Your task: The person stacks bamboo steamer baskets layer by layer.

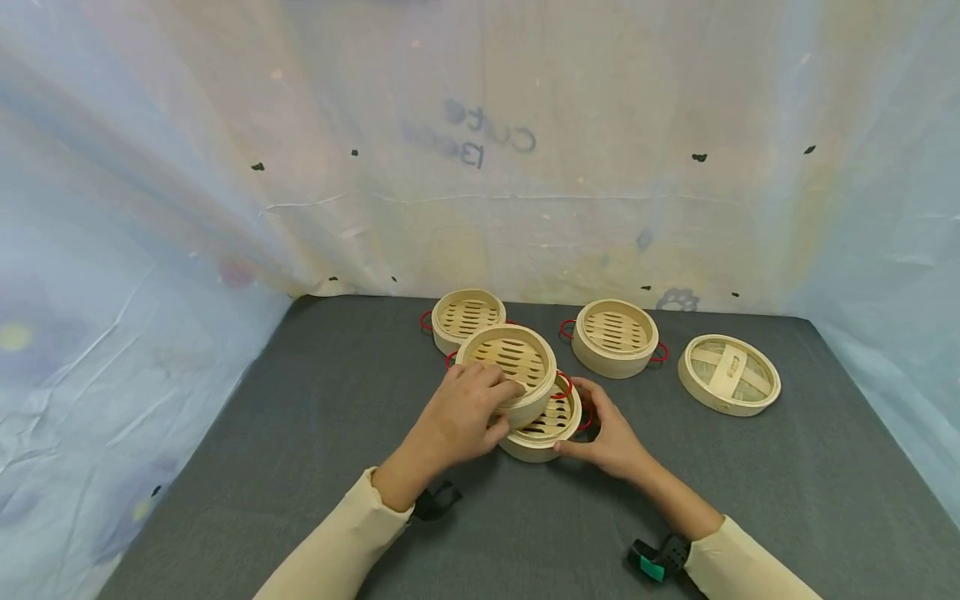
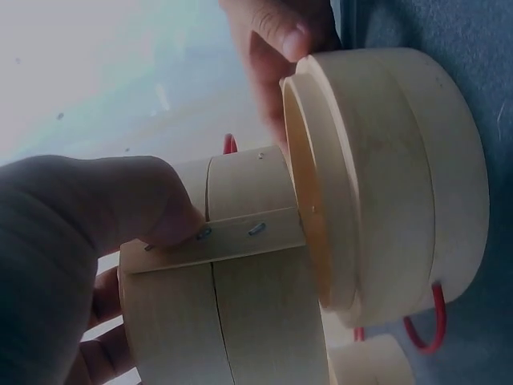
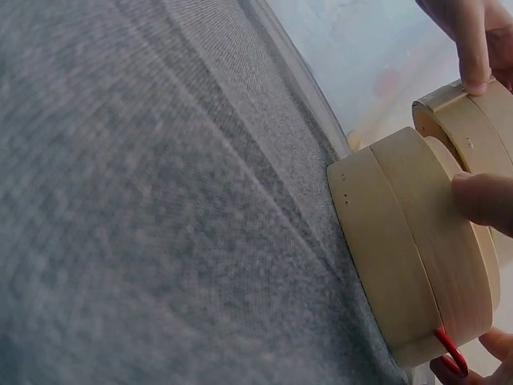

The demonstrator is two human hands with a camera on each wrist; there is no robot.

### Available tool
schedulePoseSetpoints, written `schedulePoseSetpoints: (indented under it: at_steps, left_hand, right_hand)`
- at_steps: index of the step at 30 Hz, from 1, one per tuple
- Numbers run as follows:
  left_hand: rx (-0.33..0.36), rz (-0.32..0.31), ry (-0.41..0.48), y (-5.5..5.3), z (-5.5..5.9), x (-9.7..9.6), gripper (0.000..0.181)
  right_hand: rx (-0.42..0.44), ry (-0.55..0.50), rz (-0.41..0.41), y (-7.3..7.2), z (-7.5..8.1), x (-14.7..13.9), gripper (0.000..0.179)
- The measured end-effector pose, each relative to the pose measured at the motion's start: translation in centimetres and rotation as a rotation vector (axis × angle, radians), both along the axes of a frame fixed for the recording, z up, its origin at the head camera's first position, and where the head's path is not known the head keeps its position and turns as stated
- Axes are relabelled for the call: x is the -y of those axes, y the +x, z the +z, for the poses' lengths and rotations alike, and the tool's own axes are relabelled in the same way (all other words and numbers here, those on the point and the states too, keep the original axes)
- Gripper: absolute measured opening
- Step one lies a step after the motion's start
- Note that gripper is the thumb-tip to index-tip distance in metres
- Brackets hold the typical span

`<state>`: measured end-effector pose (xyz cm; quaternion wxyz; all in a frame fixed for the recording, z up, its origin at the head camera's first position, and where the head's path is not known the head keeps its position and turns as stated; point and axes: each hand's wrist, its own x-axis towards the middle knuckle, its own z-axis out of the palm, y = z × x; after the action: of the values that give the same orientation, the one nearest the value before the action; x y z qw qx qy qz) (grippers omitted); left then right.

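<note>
My left hand (image 1: 463, 410) grips the near rim of a round bamboo steamer basket (image 1: 517, 350) with a slatted base and red side loops. This basket is tilted and overlaps a second bamboo steamer basket (image 1: 531, 451) on the table. In the left wrist view the thumb presses the seam of the raised basket (image 2: 268, 297), close beside the rim of the other basket (image 2: 393, 184). My right hand (image 1: 609, 437) holds the lower basket by its right side, thumb at the near rim and fingers by the red loop. The right wrist view shows the lower basket's wall (image 3: 393, 233) standing on the cloth.
Behind the raised basket stands another steamer basket (image 1: 452, 337). A further basket (image 1: 611, 362) with red loops sits at the back right. A woven bamboo lid (image 1: 727, 406) lies right of it. Grey cloth (image 1: 315, 475) covers the table, and pale sheets hang around it.
</note>
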<state>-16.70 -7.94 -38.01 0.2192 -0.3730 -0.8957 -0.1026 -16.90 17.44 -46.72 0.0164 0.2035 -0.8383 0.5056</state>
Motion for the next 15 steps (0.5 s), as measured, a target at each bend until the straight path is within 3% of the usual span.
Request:
schedulePoseSetpoints:
  at_steps: [15]
  left_hand:
    - [0.007, -0.034, -0.009, 0.4, -0.6, -1.5, 0.034]
  right_hand:
    - [0.048, -0.015, -0.002, 0.3, 0.3, -0.1, 0.088]
